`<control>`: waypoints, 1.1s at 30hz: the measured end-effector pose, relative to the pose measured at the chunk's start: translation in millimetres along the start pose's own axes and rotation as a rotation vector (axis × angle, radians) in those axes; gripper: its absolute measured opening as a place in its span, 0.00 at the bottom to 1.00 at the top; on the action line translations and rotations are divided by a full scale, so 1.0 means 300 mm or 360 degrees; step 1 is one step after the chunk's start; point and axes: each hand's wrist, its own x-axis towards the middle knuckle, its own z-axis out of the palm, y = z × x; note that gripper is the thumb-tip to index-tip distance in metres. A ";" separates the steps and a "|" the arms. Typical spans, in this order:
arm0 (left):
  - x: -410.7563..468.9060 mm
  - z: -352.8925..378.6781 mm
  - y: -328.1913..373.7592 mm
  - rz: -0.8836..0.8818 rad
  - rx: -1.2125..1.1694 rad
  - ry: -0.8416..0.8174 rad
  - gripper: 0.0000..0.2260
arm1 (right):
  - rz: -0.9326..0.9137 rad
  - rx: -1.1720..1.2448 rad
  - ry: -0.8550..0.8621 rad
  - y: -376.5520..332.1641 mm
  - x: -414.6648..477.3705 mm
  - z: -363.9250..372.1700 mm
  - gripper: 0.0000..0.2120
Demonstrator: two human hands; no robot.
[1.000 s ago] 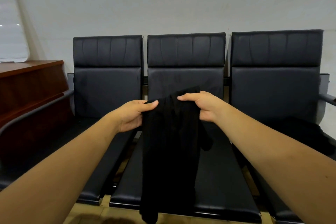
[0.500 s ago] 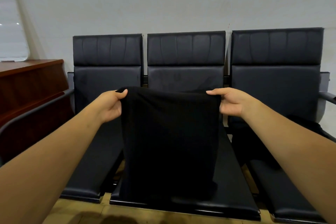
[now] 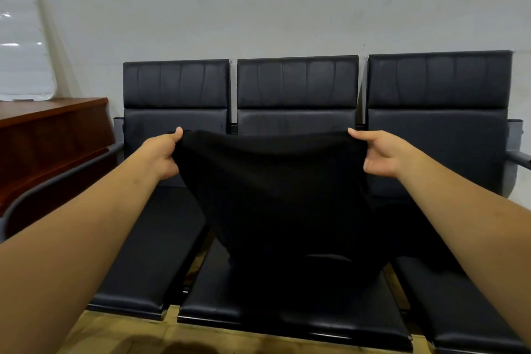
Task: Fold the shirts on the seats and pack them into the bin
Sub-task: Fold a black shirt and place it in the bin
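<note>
Black cloth, the shirt (image 3: pixel 273 195), hangs stretched between both hands, its top edge sagging a little midway. The left hand (image 3: pixel 162 154) pinches one upper corner, thumb on top and fingers curled under the fabric. The right hand (image 3: pixel 379 152) grips the other corner the same way. Below the hands the shirt narrows and its lower part rests bunched on the middle seat (image 3: pixel 359 322). The left seat (image 3: pixel 138 267) lies under the left forearm and the right seat (image 3: pixel 459 310) under the right forearm. More dark cloth shows below the right wrist; whether it belongs to the held shirt cannot be told. Beyond the hands the backrests stand against a grey wall (image 3: pixel 258 8). A wooden counter (image 3: pixel 51 138) stands out past the left hand.
</note>
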 end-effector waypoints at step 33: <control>0.079 -0.012 0.042 0.0244 -0.0502 0.0091 0.14 | -0.0176 0.0264 0.0088 -0.024 0.020 -0.038 0.17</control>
